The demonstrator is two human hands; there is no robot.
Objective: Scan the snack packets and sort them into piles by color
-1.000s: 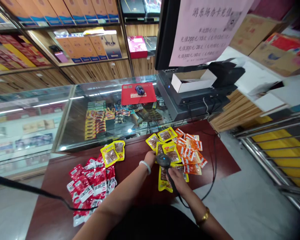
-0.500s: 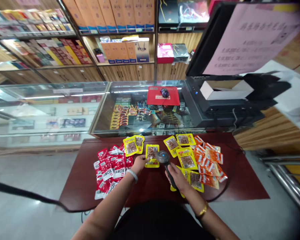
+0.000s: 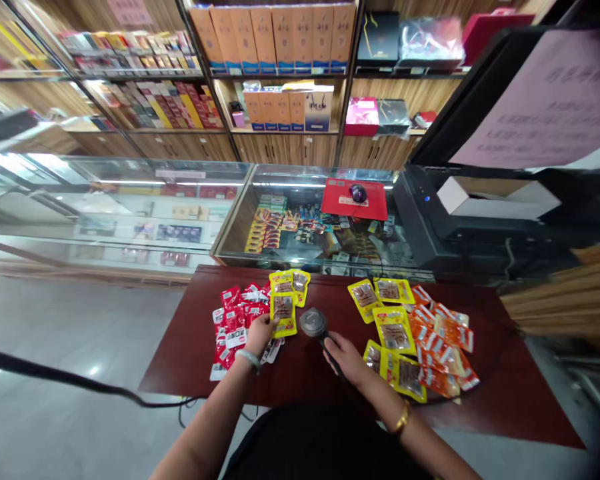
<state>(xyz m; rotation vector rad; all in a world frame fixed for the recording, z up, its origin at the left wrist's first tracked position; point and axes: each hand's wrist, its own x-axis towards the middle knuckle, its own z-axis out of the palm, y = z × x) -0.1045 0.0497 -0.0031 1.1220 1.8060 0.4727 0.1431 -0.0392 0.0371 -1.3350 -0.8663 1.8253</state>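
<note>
Moved leftward, left hand point(image 3: 261, 331) sets yellow packet point(image 3: 283, 313) apparently onto red packets point(image 3: 235, 323).

Print on the pink sign point(image 3: 545, 107) is too blurred to read

glossy plastic snack packets point(image 3: 284, 313); polished dark wood table point(image 3: 195, 347); glass counter point(image 3: 260, 220).
</note>
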